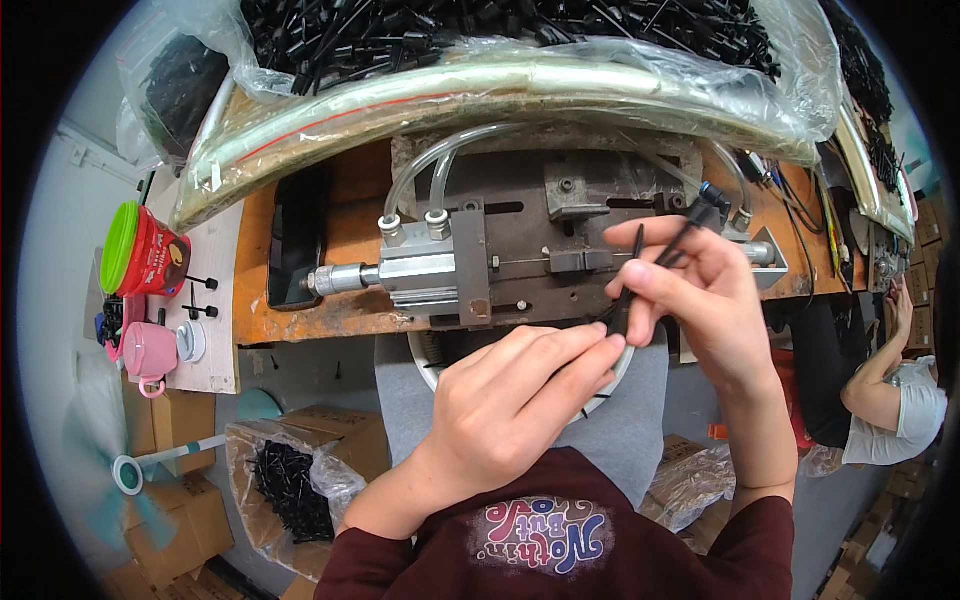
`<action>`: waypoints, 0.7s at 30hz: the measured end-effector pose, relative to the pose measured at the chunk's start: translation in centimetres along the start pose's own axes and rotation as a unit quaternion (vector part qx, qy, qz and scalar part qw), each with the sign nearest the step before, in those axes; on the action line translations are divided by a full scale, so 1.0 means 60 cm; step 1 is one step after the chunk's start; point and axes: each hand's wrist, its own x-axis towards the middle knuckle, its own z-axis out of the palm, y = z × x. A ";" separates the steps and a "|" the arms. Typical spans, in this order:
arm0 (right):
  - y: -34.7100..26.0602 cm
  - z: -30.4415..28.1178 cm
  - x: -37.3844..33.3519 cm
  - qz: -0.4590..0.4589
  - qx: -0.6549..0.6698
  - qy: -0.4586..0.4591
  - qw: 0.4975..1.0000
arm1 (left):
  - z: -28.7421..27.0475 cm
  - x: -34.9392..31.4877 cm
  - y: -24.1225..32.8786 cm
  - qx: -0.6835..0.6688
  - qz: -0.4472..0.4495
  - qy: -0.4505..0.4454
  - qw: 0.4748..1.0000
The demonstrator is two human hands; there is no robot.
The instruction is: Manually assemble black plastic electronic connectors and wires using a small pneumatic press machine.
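In front of the metal fixture (440,280), my two hands are close together. My left hand (505,405) pinches the lower end of a slender, tapered black piece (622,305) between its fingertips. My right hand (700,295) has its thumb and fingers closed on a thin black rod (677,245) with a blocky head at its upper end. The tapered piece passes next to the right fingertips; whether they also grip it I cannot tell. On the fixture, a small dark block (585,261) sits behind the right fingers, which partly hide the fixture's right side.
A plastic-lined bin of black parts (520,25) spans the back. On the left are a dark phone (297,235), a red tub (160,258) and a pink cup (150,348). Below, a bag holds black parts (290,490). Another person (895,405) sits at the right.
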 end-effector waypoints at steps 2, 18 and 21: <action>0.004 -0.008 -0.010 -0.066 -0.033 0.043 0.996 | 0.002 -0.009 0.000 0.001 -0.012 0.009 1.000; -0.003 -0.033 -0.063 -0.056 -0.001 0.089 0.994 | 0.052 -0.004 -0.025 0.196 -0.046 -0.076 0.977; 0.000 -0.036 -0.063 -0.046 0.022 0.089 0.995 | 0.048 -0.003 -0.025 0.185 -0.054 -0.087 0.977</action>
